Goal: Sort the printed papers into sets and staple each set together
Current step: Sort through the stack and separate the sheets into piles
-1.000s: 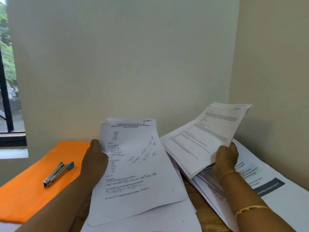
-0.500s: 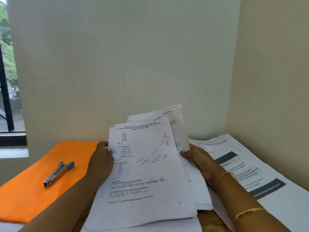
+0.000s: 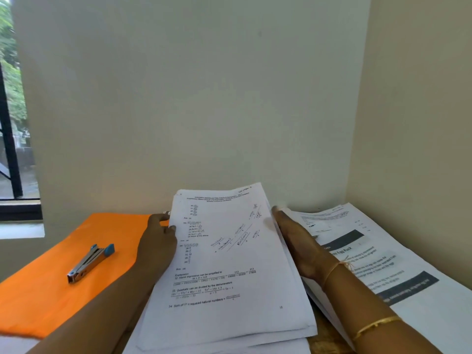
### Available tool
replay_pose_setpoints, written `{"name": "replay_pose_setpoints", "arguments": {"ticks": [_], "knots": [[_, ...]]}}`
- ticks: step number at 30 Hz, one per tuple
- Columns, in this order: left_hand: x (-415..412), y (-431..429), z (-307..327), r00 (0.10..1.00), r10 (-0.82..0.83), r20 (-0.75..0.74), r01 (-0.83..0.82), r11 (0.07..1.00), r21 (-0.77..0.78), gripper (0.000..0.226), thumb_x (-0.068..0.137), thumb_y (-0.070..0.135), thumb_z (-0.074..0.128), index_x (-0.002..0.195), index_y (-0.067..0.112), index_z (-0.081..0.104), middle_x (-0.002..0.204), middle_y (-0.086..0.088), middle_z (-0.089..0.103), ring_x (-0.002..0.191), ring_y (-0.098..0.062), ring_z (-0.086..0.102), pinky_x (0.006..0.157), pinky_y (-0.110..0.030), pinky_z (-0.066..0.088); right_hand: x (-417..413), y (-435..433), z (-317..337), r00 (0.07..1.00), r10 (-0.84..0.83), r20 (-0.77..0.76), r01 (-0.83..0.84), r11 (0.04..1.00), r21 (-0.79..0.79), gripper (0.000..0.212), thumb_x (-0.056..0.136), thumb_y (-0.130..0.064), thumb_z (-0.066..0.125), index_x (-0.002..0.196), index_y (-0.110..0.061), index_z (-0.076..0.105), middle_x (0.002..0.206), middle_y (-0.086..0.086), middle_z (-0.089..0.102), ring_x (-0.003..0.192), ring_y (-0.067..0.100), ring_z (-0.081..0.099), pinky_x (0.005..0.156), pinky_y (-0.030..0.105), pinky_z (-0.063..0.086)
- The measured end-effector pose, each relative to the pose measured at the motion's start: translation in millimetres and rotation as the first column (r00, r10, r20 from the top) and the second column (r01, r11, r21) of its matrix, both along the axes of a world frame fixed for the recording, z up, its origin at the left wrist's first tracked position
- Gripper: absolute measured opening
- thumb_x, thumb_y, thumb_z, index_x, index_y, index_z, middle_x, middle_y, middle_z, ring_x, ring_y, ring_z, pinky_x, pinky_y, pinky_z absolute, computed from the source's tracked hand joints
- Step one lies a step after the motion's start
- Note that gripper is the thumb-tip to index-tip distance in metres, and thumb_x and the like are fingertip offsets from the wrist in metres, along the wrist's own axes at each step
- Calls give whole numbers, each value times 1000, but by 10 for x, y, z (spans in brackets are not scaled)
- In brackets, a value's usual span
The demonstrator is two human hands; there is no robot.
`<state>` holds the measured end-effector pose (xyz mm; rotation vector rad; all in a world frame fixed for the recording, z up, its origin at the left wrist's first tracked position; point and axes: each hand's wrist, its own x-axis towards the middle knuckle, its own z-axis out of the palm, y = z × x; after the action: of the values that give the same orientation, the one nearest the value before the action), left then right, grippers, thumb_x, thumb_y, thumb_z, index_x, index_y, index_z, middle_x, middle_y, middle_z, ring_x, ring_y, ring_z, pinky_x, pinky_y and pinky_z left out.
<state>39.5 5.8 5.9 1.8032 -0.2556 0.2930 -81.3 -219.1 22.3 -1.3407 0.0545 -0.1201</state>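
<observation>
Soft daylight comes from the window [image 3: 15, 118] at the left, whose top corner is overexposed, and lights the scene evenly and rather brightly, shadows on the papers [image 3: 229, 267] are faint, the small print looks a little blurred, and the wide lens bends straight lines near the edges.

place: office-like corner | evidence: printed papers [image 3: 229, 267], stapler [image 3: 90, 260], plain walls [image 3: 204, 98], window [image 3: 12, 118]

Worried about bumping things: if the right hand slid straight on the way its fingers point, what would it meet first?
Probably the wall: the right hand lies along the right edge of the stack, fingers aimed there, nothing visible between; depth is unclear.
</observation>
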Motion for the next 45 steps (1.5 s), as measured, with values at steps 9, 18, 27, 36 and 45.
{"name": "replay_pose_setpoints", "arguments": {"ticks": [9, 18, 27, 36, 45], "knots": [[30, -14, -42, 999, -42, 9, 42, 999, 21, 22, 101, 19, 39, 90, 9, 55, 84, -13, 58, 79, -27, 53, 69, -36, 40, 111, -243, -29, 826, -554, 98, 562, 799, -213, 32, 88, 10, 46, 114, -4, 58, 98, 14, 64, 88, 29, 59, 83, 39, 50], [61, 67, -129, 993, -36, -111, 88, 856, 509, 68, 81, 38, 70, 135, 13, 38, 134, -9, 49, 108, -24, 52, 71, -27, 36, 40, -501, -71, 597, -800, 62, 797, 583, -158, 45, 88, 7, 36, 128, -8, 51, 122, 13, 57, 102, 29, 52, 92, 39, 46], [71, 83, -66, 992, -10, -125, 71, 866, 494, 89, 69, 21, 83, 138, 5, 28, 128, -16, 54, 106, -28, 54, 68, -28, 38, 38, -428, -80, 627, -775, 72, 758, 586, -287, 45, 87, 5, 39, 128, -10, 51, 122, 14, 58, 108, 33, 53, 96, 48, 47], [90, 91, -21, 986, 67, -155, 19, 868, 496, 58, 83, 20, 70, 132, 7, 42, 127, -12, 54, 98, -22, 52, 69, -26, 37, -28, -474, -40, 451, -878, 157, 892, 446, -71, 41, 91, 6, 36, 128, -5, 49, 125, 14, 57, 100, 29, 53, 79, 29, 41], [84, 140, 42, 996, 86, -28, -57, 835, 547, 18, 89, 18, 63, 103, 12, 53, 108, -9, 60, 82, -16, 45, 67, -25, 33, -83, -520, -35, 244, -947, 206, 968, 250, 3, 40, 95, 3, 34, 132, -5, 47, 129, 16, 56, 112, 35, 55, 76, 25, 37]]}}
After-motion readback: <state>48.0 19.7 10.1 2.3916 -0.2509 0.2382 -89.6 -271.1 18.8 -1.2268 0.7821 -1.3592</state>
